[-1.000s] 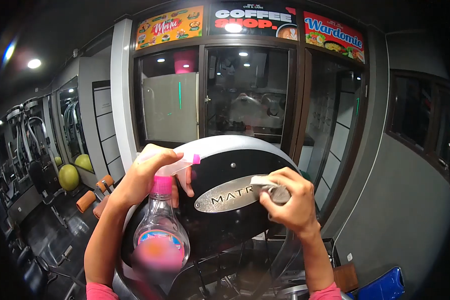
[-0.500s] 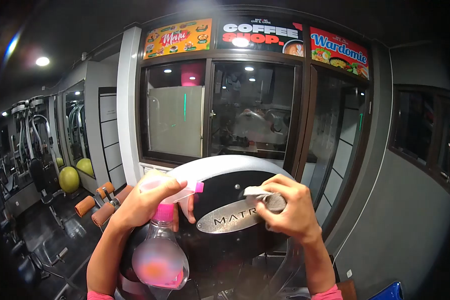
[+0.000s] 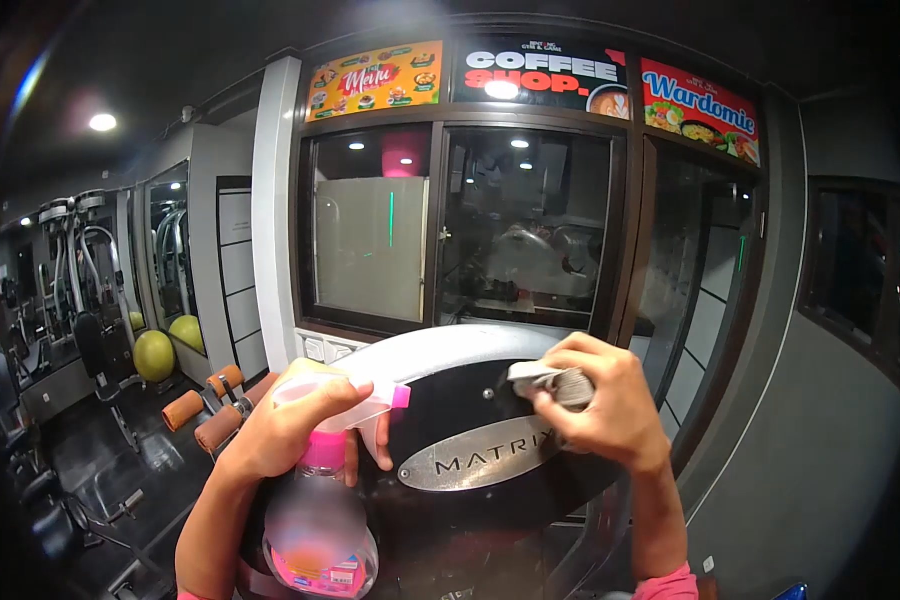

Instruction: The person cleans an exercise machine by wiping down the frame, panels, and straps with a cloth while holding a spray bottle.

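Note:
My left hand (image 3: 305, 415) is wrapped round the neck of a clear spray bottle (image 3: 320, 545) with a pink collar and pink nozzle, its fingers at the trigger. The nozzle points right, over a black machine panel (image 3: 435, 415). In my right hand (image 3: 615, 405) is a bunched grey cloth (image 3: 560, 385), held near the panel's upper right; whether it touches the surface I cannot tell. Below the cloth, an oval metal plate (image 3: 480, 460) marked MATRIX is fixed to the panel, its right end partly covered by my hand. A silver curved frame (image 3: 450, 345) borders the panel's top.
Orange foam rollers (image 3: 205, 400) stick out at the left. Farther back are a yellow-green exercise ball (image 3: 154, 355) and a weight machine (image 3: 85, 290). Behind the panel stands a glazed partition (image 3: 525, 220) under a coffee shop sign (image 3: 540, 75). A grey wall (image 3: 810, 450) runs along the right.
My right hand has shifted right and slightly up with the cloth, exposing more of the MATRIX lettering. My left hand still grips the spray bottle. The view has tilted slightly.

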Available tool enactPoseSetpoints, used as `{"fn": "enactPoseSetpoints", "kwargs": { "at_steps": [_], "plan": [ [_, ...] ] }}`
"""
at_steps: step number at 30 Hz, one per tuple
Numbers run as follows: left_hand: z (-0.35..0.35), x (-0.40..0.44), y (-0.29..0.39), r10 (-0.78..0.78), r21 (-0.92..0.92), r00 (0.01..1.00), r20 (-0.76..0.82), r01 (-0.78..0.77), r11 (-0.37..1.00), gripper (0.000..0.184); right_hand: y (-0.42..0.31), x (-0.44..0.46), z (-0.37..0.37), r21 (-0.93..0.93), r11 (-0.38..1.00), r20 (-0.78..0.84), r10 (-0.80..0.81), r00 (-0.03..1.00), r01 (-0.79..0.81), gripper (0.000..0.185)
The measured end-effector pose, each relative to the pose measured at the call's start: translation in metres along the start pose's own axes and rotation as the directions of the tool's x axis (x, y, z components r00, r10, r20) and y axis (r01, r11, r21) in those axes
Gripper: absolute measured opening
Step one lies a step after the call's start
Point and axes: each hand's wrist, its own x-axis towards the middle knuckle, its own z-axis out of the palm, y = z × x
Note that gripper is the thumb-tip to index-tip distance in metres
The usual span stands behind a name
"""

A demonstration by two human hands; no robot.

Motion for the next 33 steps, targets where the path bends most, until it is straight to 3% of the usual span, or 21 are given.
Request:
{"fn": "enactPoseSetpoints", "kwargs": {
  "at_steps": [4,7,10,13,17,24,29,33],
  "plan": [
    [0.000,0.001,0.001,-0.004,0.036,1.000,0.001,0.004,0.999,0.045,0.008,0.016,0.005,0.053,0.999,0.011,0.002,1.000,-0.003,0.023],
    [-0.001,-0.001,-0.001,-0.016,0.011,0.999,-0.028,0.017,1.000,0.044,-0.014,0.043,0.029,0.068,0.967,0.019,-0.247,0.969,0.246,0.024],
    [-0.001,-0.004,0.000,-0.018,0.016,0.998,-0.065,0.019,1.000,0.045,-0.027,0.057,0.034,0.057,0.935,0.011,-0.351,0.936,0.350,0.024],
    [-0.001,-0.005,0.000,-0.047,0.030,0.997,-0.063,0.049,0.998,0.049,-0.018,0.058,0.019,0.067,0.967,0.168,-0.254,0.952,0.247,0.027],
    [0.008,-0.002,0.001,-0.004,0.146,0.986,-0.165,0.028,0.989,0.059,0.008,0.058,0.003,0.102,0.989,0.191,-0.122,0.974,0.104,0.026],
    [0.009,-0.004,0.006,-0.035,0.152,0.982,-0.183,0.064,0.986,0.060,-0.012,0.103,0.042,0.037,0.939,0.232,-0.340,0.911,0.341,0.024],
    [0.004,-0.002,0.000,-0.025,0.112,0.974,-0.225,0.052,0.992,0.062,0.018,0.103,0.019,0.040,0.992,0.346,-0.124,0.930,0.117,0.039],
    [0.006,0.000,0.002,-0.022,0.121,0.972,-0.236,0.051,0.991,0.062,0.037,0.096,0.007,0.027,0.999,0.365,-0.051,0.930,0.044,0.045]
  ]
}}
